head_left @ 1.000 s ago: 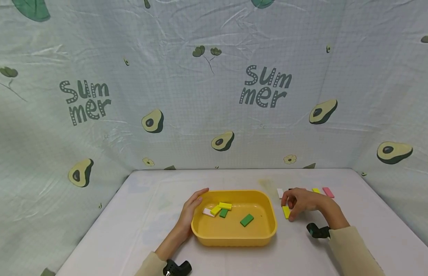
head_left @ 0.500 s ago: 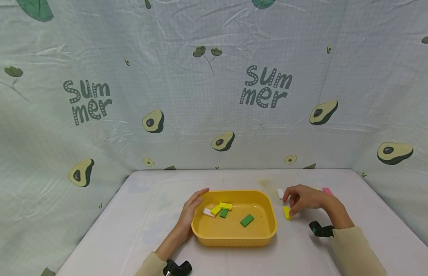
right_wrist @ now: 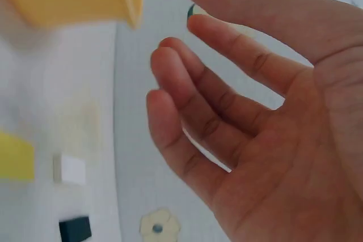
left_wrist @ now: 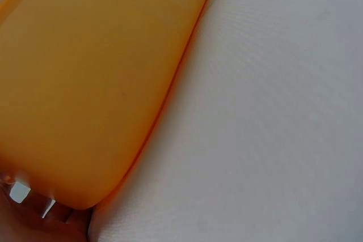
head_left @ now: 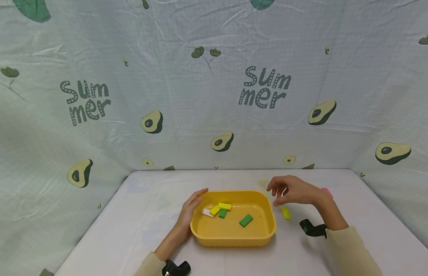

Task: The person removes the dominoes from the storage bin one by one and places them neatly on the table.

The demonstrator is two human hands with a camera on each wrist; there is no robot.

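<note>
Item: yellow tray [head_left: 234,239], set near the middle of the white table [head_left: 138,214]. Contents: one white block [head_left: 206,212], two yellow blocks [head_left: 224,206], two green blocks [head_left: 246,220]; the white, yellow and smaller green pieces are clustered and touching, the larger green one lies apart.

Left hand [head_left: 190,209]: laid against the tray's left rim, fingers fairly straight, nothing gripped.

Right hand [head_left: 292,193]: held above the table just right of the tray, fingers loosely spread and slightly bent; nothing is seen held in the right wrist view.

Loose pieces: a yellow block [head_left: 285,213] on the table below the right hand, apart from it; a pink block [head_left: 327,191] partly covered behind the wrist.

Risks, as judged: the tray could be nudged by the right hand passing over its corner if the left hand's bracing is slack; the yellow block could be missed or flicked away by a hurried pinch.

Obscured: a white block [right_wrist: 72,169] and a dark block [right_wrist: 75,229] show only in the right wrist view; the hand covers them in the head view. The left wrist view is filled by tray wall and cloth; fingertips there are cut off.
</note>
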